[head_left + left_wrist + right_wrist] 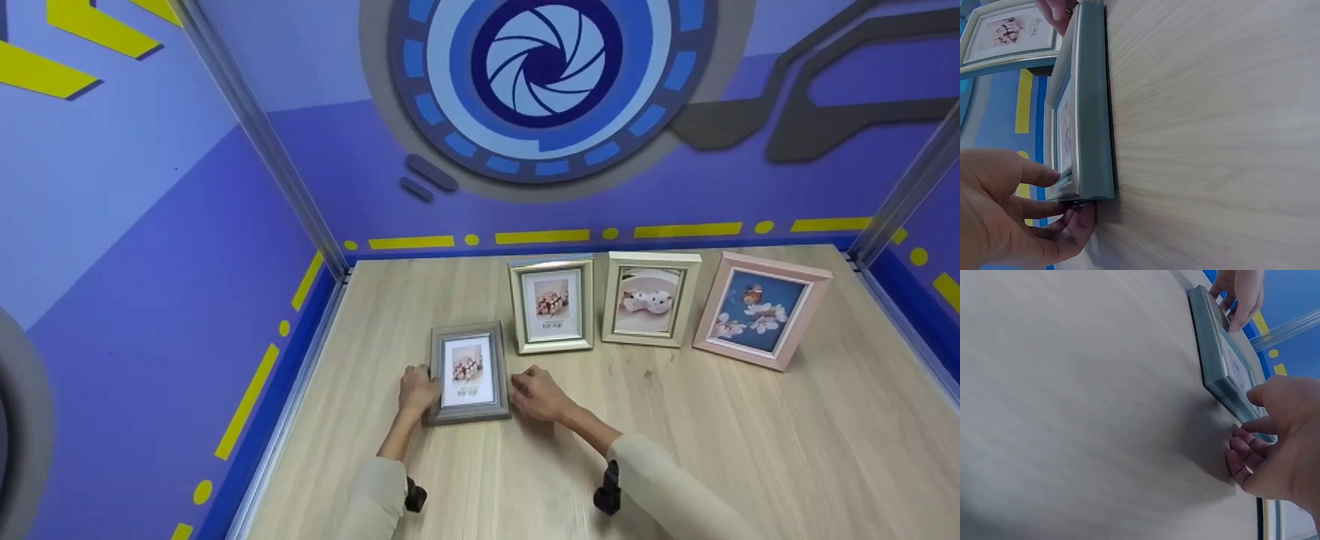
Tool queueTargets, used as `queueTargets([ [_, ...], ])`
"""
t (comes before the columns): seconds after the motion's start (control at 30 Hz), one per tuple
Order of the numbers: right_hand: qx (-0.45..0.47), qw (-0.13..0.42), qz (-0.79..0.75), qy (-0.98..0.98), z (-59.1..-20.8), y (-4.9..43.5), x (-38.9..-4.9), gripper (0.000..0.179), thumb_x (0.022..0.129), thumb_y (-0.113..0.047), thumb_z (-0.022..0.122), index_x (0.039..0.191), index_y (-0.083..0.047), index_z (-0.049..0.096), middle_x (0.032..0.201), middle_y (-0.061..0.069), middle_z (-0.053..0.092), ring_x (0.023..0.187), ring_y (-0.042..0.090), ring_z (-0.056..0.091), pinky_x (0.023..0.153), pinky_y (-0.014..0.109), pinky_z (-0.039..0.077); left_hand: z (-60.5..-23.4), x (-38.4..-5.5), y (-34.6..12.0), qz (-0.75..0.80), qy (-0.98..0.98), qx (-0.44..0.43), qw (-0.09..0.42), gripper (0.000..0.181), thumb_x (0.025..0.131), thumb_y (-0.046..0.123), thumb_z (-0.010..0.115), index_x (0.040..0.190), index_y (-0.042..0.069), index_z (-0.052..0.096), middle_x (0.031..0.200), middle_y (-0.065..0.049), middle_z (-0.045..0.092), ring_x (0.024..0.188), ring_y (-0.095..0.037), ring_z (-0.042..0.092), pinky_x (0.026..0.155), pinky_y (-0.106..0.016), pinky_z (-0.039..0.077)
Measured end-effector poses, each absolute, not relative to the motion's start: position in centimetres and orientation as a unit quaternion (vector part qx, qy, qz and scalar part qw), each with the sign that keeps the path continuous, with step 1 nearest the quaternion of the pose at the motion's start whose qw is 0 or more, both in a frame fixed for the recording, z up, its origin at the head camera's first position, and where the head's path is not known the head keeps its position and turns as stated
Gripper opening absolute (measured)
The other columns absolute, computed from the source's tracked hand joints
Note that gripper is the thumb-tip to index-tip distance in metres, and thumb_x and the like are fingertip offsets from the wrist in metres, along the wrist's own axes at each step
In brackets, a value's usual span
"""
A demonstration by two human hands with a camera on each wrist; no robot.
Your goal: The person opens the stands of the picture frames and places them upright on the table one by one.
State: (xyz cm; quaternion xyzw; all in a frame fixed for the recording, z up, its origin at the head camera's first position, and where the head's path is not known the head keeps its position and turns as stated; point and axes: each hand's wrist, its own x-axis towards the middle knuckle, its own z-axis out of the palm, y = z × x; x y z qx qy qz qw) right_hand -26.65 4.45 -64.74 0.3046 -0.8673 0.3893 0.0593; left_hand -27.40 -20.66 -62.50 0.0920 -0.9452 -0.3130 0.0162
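A grey picture frame with a flower print lies face up on the wooden table. My left hand pinches its left side. In the left wrist view the thumb is on the frame's border and the other fingers are tucked against its side. Close beside the frame's right edge is my right hand, its fingers loosely bent. In the right wrist view, the right index fingertip is right at the frame's edge, and the thumb overlaps its face.
Behind stand a gold picture frame, a cream picture frame and, at the right, a pink picture frame. Blue and purple printed wall panels border the table at the back and sides.
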Motion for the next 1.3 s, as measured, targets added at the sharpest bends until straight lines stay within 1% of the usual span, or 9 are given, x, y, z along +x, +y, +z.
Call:
queueTargets([
  [0.13,0.29,0.054,0.39,-0.872,-64.8,3.4,-26.3,0.032,0.089,-0.002,0.063,0.112,0.02,0.066,0.092,0.031,0.066,0.088,0.043,0.06,0.077,0.053,0.051,-62.5,-27.1,-20.5,-0.304,-0.947,0.1,0.026,0.028,0.087,0.0,0.062,0.109,-0.016,0.066,0.103,-0.032,0.064,0.101,-0.05,0.063,0.088,-0.058,0.055],
  [0.33,0.224,0.017,0.403,-0.887,-64.5,2.4,-26.0,0.04,0.087,-0.002,0.066,0.12,0.02,0.063,0.097,0.029,0.063,0.096,0.04,0.059,0.082,0.056,0.05,-62.1,-26.9,-20.3,-0.327,-0.939,0.1,0.04,0.022,0.082,-0.009,0.059,0.101,-0.017,0.067,0.095,-0.032,0.067,0.094,-0.048,0.066,0.084,-0.057,0.056],
  [0.47,0.201,0.0,0.42,-0.885,-64.2,2.3,-26.0,0.045,0.085,-0.001,0.068,0.125,0.019,0.061,0.095,0.024,0.063,0.095,0.032,0.056,0.08,0.048,0.051,-61.9,-26.9,-20.0,-0.364,-0.925,0.104,0.031,0.021,0.082,-0.012,0.053,0.098,-0.017,0.066,0.091,-0.03,0.07,0.084,-0.039,0.067,0.078,-0.053,0.058],
  [0.6,0.173,-0.026,0.461,-0.87,-64.0,2.5,-26.3,0.049,0.087,0.001,0.066,0.132,0.016,0.058,0.092,0.019,0.063,0.089,0.025,0.052,0.076,0.038,0.047,-61.7,-26.8,-19.6,-0.393,-0.911,0.125,-0.005,0.022,0.088,-0.01,0.049,0.103,-0.016,0.064,0.095,-0.027,0.069,0.082,-0.028,0.06,0.076,-0.047,0.058],
  [0.67,0.161,-0.039,0.487,-0.858,-63.9,2.5,-26.4,0.048,0.088,0.002,0.064,0.134,0.016,0.056,0.096,0.021,0.067,0.09,0.027,0.058,0.079,0.037,0.051,-61.5,-26.6,-19.5,-0.412,-0.901,0.138,-0.019,0.024,0.091,-0.009,0.047,0.109,-0.016,0.061,0.101,-0.028,0.068,0.088,-0.03,0.06,0.081,-0.047,0.058],
  [0.83,0.14,-0.062,0.547,-0.823,-63.5,2.4,-26.4,0.051,0.091,0.004,0.061,0.14,0.015,0.051,0.113,0.029,0.071,0.106,0.038,0.069,0.09,0.045,0.059,-60.8,-26.4,-19.8,-0.487,-0.858,0.161,-0.021,0.031,0.095,-0.001,0.049,0.122,-0.015,0.051,0.123,-0.034,0.06,0.116,-0.043,0.06,0.099,-0.052,0.053],
  [1.0,0.154,-0.055,0.576,-0.801,-62.2,2.2,-26.8,0.05,0.092,0.006,0.062,0.139,0.017,0.05,0.112,0.031,0.069,0.1,0.039,0.071,0.082,0.037,0.062,-59.6,-26.4,-20.4,-0.549,-0.819,0.164,-0.021,0.035,0.097,0.008,0.056,0.123,-0.011,0.043,0.129,-0.034,0.054,0.117,-0.041,0.057,0.1,-0.05,0.052],
  [1.23,0.177,-0.049,0.598,-0.781,-59.8,3.0,-27.1,0.055,0.093,0.005,0.063,0.143,0.019,0.044,0.119,0.035,0.064,0.101,0.044,0.07,0.081,0.037,0.063,-57.2,-26.0,-20.8,-0.57,-0.807,0.152,-0.027,0.041,0.096,0.001,0.045,0.136,-0.007,0.039,0.138,-0.032,0.051,0.13,-0.042,0.052,0.112,-0.052,0.045],
  [1.3,0.186,-0.042,0.595,-0.781,-59.2,3.4,-27.0,0.056,0.093,0.005,0.064,0.143,0.018,0.043,0.118,0.035,0.064,0.101,0.044,0.07,0.082,0.036,0.063,-56.5,-25.8,-20.8,-0.565,-0.811,0.147,-0.028,0.044,0.095,-0.001,0.044,0.139,-0.006,0.038,0.139,-0.03,0.05,0.131,-0.042,0.051,0.112,-0.053,0.045],
])
